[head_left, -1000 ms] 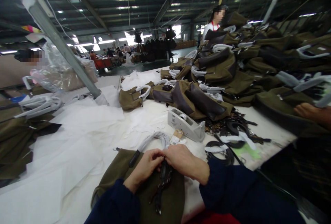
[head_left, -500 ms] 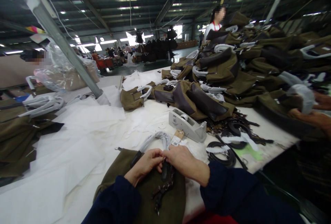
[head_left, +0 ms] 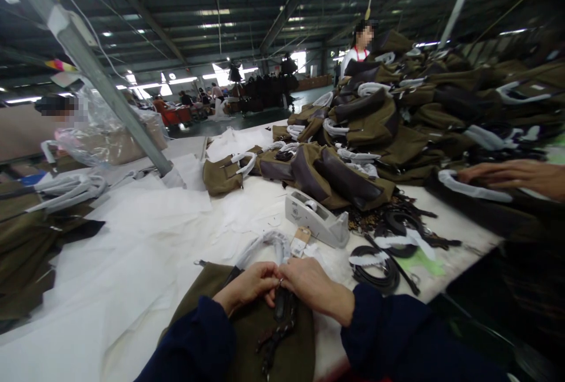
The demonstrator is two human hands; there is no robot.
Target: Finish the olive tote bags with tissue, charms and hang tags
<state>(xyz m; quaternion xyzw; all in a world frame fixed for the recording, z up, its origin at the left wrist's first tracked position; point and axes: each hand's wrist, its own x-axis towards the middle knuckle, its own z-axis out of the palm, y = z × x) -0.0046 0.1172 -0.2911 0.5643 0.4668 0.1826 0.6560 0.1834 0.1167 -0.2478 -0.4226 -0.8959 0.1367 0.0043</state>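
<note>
An olive-green bag (head_left: 247,335) lies flat on the table in front of me, its paper-wrapped handle (head_left: 262,243) arching beyond it. My left hand (head_left: 247,288) and my right hand (head_left: 311,285) meet over the bag's upper edge, fingers pinched together on a small metal fitting at the top of a dark braided strap (head_left: 278,329). The strap trails down over the bag toward me. A brown paper tag (head_left: 300,241) hangs by the handle.
A grey tape dispenser (head_left: 315,220) stands past my hands, with dark coiled straps (head_left: 379,258) to its right. Olive bags are heaped at the back right (head_left: 397,117) and far left (head_left: 26,235). White paper sheets (head_left: 110,252) cover the left. Another person's hand (head_left: 512,176) rests at right.
My hands stay pinched together on the strap's top; the strap's loose end has shifted a little. The other person's hand at right has stretched out flat over the bags.
</note>
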